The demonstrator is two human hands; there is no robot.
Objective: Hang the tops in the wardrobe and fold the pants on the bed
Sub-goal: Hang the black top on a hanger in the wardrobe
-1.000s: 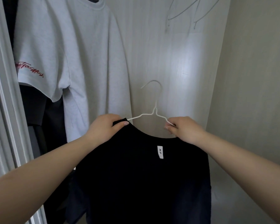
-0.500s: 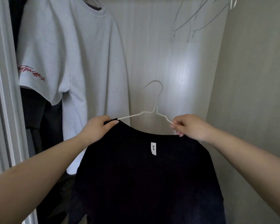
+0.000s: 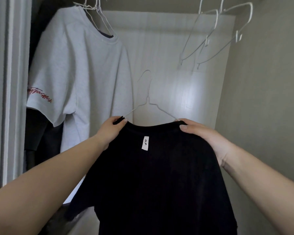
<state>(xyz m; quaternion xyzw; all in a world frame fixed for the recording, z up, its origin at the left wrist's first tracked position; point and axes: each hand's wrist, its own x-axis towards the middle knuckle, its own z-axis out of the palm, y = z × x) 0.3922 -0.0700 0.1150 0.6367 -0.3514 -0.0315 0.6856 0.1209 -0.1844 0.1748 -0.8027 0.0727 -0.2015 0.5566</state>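
A black top (image 3: 159,180) with a small white neck label hangs on a white wire hanger (image 3: 148,100), held up in front of me inside the wardrobe. My left hand (image 3: 109,130) pinches the top's left shoulder at the collar, over the hanger's arm. My right hand (image 3: 205,134) grips the right shoulder, fingers curled over the fabric and the hanger's end. The hanger's hook points up, free of the rail, which is out of view above.
A light grey T-shirt (image 3: 78,78) with red lettering on its sleeve hangs at the left, dark clothes (image 3: 39,133) behind it. Empty white hangers (image 3: 210,36) hang at the upper right. The wardrobe's back panel (image 3: 168,56) and right wall (image 3: 265,99) enclose the space; a door frame (image 3: 8,82) stands at left.
Both hands have lifted the black top and hanger higher into the wardrobe. My right hand has slid from the hanger's wire onto the top's right shoulder.
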